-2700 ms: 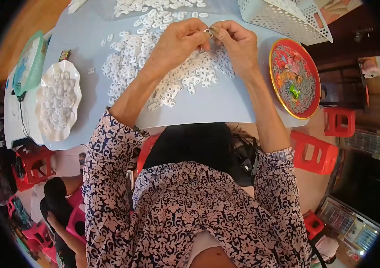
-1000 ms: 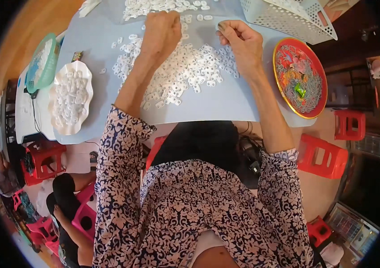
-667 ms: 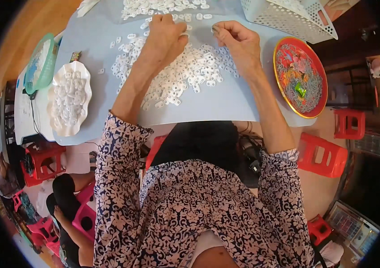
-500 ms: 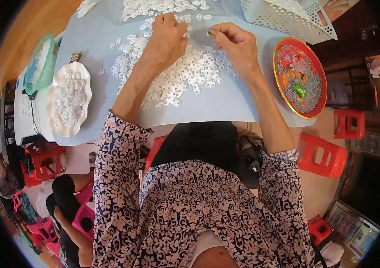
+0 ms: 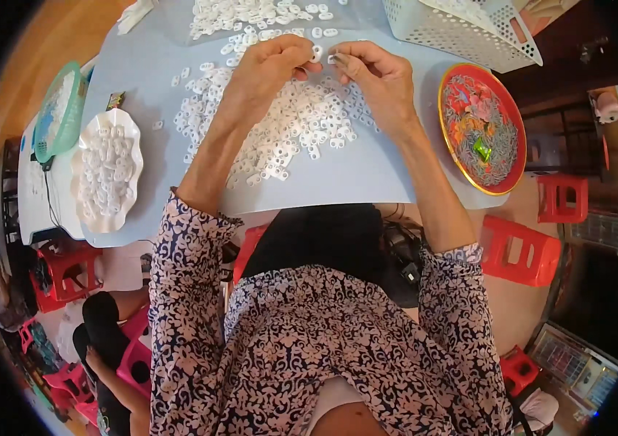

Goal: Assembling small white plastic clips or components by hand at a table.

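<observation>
My left hand (image 5: 269, 76) is closed, its thumb and fingertips pinching a small white plastic piece with a hole (image 5: 316, 54) above the table. Close beside it, my right hand (image 5: 380, 78) pinches thumb and forefinger together at that piece; what it grips is too small to make out. Beneath both hands spreads a loose pile of white oval plastic pieces with holes (image 5: 301, 127). To the right stands a red oval tray with a gold rim (image 5: 517, 123), holding many thin grey pins or screws (image 5: 494, 163) and a green wrapped packet (image 5: 482, 149).
A white scalloped dish (image 5: 80, 182) of white pieces sits at the left, near a green basket (image 5: 69, 109). A clear container of pieces (image 5: 251, 16) and a perforated pale basket (image 5: 432, 33) stand at the back. Red stools (image 5: 519, 251) flank the table; another person's arm (image 5: 116, 381) shows lower left.
My left hand has lifted a white piece from the pile and turned toward the right hand. My right hand has come slightly left, so the fingertips of both nearly meet.
</observation>
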{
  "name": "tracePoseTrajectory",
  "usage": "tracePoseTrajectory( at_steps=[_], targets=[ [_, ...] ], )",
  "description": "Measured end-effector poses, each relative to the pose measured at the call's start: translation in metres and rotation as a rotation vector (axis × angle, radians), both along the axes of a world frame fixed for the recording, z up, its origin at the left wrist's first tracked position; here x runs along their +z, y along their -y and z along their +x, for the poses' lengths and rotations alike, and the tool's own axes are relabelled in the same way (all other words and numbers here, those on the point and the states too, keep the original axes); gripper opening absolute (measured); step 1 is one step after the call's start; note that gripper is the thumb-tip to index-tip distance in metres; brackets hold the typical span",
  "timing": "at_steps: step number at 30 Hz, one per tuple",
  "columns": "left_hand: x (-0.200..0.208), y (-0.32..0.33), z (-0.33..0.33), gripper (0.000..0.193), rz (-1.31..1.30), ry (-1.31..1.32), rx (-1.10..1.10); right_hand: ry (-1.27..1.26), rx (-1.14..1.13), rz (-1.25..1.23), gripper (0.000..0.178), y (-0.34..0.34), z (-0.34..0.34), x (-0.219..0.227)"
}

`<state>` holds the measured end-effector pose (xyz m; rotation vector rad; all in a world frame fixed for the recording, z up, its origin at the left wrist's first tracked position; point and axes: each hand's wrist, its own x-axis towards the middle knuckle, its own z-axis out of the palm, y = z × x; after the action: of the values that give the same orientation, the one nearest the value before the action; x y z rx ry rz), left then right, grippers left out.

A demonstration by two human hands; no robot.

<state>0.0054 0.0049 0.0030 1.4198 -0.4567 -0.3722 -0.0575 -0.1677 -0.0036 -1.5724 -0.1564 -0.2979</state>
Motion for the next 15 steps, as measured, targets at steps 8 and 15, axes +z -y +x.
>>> tracePoseTrajectory(
  at_steps=[8,15],
  targets=[
    [-0.005,0.001,-0.003,0.019,0.012,0.069,0.001,0.039,0.064,0.066,0.015,-0.001,0.002,-0.003],
    [-0.002,0.007,-0.011,0.019,0.053,0.113,0.019,0.062,0.04,0.063,0.012,-0.004,0.002,0.0]
  ],
)
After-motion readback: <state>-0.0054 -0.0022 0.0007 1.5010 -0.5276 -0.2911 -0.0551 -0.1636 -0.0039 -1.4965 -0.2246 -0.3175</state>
